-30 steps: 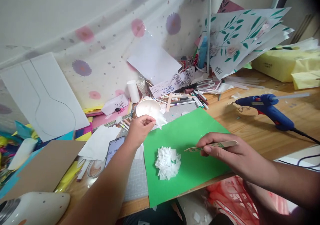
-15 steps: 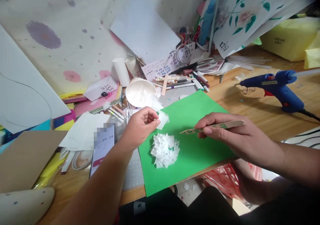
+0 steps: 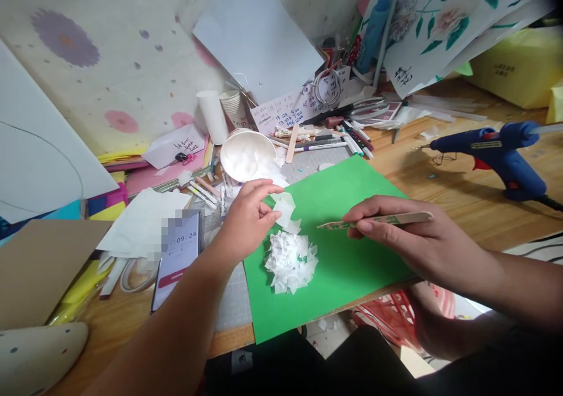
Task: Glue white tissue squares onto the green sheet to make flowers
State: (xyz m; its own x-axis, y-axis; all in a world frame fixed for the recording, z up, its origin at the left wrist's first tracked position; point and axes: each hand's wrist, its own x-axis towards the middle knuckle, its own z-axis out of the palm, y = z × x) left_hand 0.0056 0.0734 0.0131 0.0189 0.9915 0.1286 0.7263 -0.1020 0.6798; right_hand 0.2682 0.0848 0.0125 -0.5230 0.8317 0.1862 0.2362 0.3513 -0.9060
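My left hand (image 3: 248, 220) is above the left part of a green sheet (image 3: 347, 190), its index finger stretched away from the thumb. Thin white paper squares (image 3: 285, 209) lie at its fingertips, spread apart, one lower than the others. Whether the thumb still touches them is hard to tell. Just below sits a round, ruffled cluster of white paper pieces (image 3: 290, 264), with a little green showing among them. Over the sheet's right side, my right hand (image 3: 396, 232) grips a flat wooden craft stick (image 3: 411, 219) with green marks, its narrow end pointing left.
A white paper bowl (image 3: 246, 144) with white paper pieces tilts behind my left hand. Pens and another wooden stick (image 3: 292, 144) lie farther back. A blue hot glue gun (image 3: 492, 149) stands at right. A phone (image 3: 178, 261) lies left of the cutting mat (image 3: 233, 296).
My left index finger has lifted away from the thumb, and the paper squares it pinched have spread and dropped lower. My right hand keeps the craft stick almost still. The view has shifted slightly.
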